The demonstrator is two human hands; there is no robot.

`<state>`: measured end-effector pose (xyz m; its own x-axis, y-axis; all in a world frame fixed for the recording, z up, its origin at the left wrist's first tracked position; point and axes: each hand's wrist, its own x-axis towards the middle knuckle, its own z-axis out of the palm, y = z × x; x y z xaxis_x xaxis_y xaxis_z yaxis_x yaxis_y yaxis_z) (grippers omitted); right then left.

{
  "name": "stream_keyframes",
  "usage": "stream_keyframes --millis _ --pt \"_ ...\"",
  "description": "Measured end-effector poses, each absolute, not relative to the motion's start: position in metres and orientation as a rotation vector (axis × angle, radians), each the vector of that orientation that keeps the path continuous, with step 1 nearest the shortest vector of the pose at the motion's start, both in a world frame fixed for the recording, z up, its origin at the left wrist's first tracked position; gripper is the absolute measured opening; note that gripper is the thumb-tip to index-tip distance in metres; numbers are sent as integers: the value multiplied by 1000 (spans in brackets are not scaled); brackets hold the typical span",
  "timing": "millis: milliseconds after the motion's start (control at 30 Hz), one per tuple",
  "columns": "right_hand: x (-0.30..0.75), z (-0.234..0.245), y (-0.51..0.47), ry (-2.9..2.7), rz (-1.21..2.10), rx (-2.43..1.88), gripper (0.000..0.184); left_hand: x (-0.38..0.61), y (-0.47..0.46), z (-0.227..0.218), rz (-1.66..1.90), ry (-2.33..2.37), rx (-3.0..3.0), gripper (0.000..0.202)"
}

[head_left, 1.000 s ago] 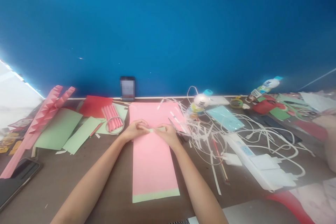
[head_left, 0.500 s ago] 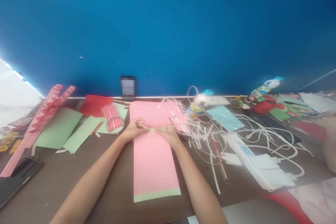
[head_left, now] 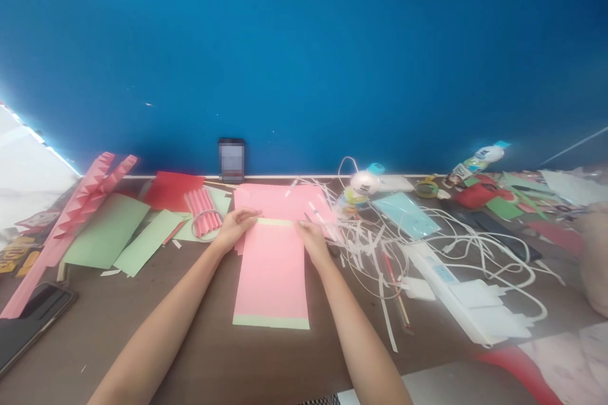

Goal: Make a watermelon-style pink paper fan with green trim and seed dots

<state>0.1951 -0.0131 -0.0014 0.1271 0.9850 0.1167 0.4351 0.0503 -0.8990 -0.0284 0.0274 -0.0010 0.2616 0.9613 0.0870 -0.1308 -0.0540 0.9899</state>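
pink strip (head_left: 272,273), green-banded ends | left hand (head_left: 238,226) pinches its far-left corner | right hand (head_left: 311,239) pinches far-right corner | blue packet (head_left: 405,215) right of pink strip

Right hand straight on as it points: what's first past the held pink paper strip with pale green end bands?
Probably the flat pink paper sheet lying just beyond the strip; height is unclear, so the right hand might pass over it.

Whitish glare far left; soft haze, right edge blurred.
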Motion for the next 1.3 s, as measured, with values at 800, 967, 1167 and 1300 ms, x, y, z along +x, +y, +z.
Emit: stream_keyframes --millis 800,967,1167,1300 --pt "144 0 -37 -2320 225 -1729 47 -13 -1 -8 705 1289 2370 45" --pt "148 4 -36 -2382 195 -1672 46 -17 -2 -8 661 1290 2446 44" --pt "149 8 -35 -2413 233 -1610 45 -17 -2 -6 586 1429 2605 42" --pt "154 6 -33 -2377 253 -1636 44 -18 -3 -6 586 1497 2643 40"
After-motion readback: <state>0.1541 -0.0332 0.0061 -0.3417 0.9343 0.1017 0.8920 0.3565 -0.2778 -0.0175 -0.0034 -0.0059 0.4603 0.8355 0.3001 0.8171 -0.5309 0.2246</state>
